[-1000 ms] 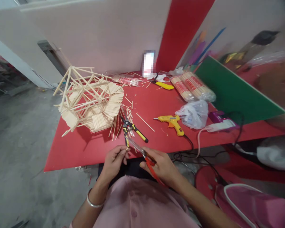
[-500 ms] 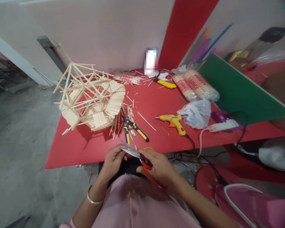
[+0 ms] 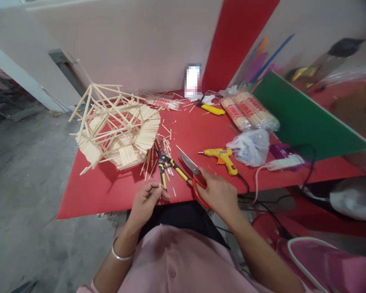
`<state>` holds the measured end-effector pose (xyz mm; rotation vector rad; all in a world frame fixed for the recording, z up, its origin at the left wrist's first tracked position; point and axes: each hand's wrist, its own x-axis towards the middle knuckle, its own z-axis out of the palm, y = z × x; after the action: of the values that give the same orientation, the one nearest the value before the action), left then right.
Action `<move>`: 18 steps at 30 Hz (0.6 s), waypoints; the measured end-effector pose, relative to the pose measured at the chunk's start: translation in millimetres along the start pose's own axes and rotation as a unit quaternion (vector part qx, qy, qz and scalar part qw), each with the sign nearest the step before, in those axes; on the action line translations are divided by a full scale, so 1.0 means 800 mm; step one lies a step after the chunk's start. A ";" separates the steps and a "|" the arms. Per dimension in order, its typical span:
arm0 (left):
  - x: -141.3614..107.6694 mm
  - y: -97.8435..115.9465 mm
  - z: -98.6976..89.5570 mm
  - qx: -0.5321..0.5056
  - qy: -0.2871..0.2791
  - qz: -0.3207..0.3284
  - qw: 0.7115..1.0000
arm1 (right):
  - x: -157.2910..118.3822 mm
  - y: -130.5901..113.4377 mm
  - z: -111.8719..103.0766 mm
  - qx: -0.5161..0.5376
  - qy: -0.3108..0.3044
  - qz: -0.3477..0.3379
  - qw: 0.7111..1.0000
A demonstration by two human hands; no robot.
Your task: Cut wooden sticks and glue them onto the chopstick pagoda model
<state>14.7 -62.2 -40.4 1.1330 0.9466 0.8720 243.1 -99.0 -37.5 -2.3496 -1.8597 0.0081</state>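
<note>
The scissors (image 3: 196,172) are red-handled, the glue gun (image 3: 223,156) yellow.

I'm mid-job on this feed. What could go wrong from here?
The scissors in the right hand are close to the black-and-yellow pliers and could knock them.

Little of the small stick shows in the left hand, so it might slip out.

The glue gun has its cord running to the table edge near the right hand; a snag might drag it.

Pink buttoned shirt (image 3: 171,254) — silver bangle (image 3: 122,259)
</note>
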 end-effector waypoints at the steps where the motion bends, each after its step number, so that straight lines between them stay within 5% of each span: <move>1: 0.001 0.001 0.001 -0.009 0.002 0.001 1.000 | 0.005 0.002 0.002 -0.013 0.006 0.000 1.000; 18: 0.011 0.008 0.001 -0.113 0.027 0.007 0.993 | 0.007 0.009 0.006 0.004 -0.025 -0.146 0.989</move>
<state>18.1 -53.4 -35.1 0.9257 0.8610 0.9993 251.2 -94.7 -42.5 -2.0664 -2.2060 0.0421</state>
